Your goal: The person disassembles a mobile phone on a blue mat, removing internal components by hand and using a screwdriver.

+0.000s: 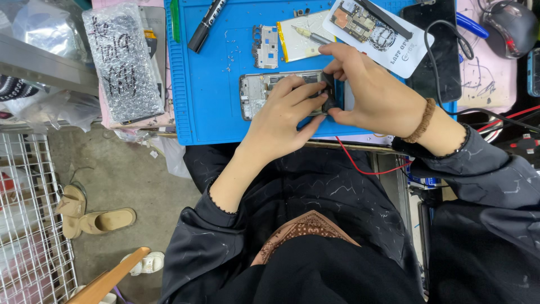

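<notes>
Both hands meet over an opened phone frame [264, 93] that lies flat on a blue work mat [214, 95], near the mat's front edge. The left hand [284, 115] rests on the frame from the near side, its fingers curled and stretched across the middle, the fingertips pressing on a small dark part [332, 103] at the frame's right end. The right hand [371, 90] comes in from the right, thumb and forefinger pinched closed on that same dark part; what exactly the piece is cannot be told, since the fingers cover most of it. A brown beaded bracelet [423, 119] sits on the right wrist, and both arms wear dark sleeves. Farther back on the mat lie a small metal bracket plate [265, 45], a flat battery with a yellow edge [298, 39] with a slim screwdriver [312, 36] resting on it, and a black marker pen [205, 25] lying at an angle. To the right, a white card [402, 53] carries a circuit board [354, 19], just beside a black slab [436, 50] with a black cable [433, 56] looped over it. A computer mouse [509, 25] sits at the far right. Left of the mat lies a bubble-wrapped parcel [121, 62]. A red wire [360, 166] hangs below the table edge, and beige sandals [90, 214] stand on the floor at the left.
</notes>
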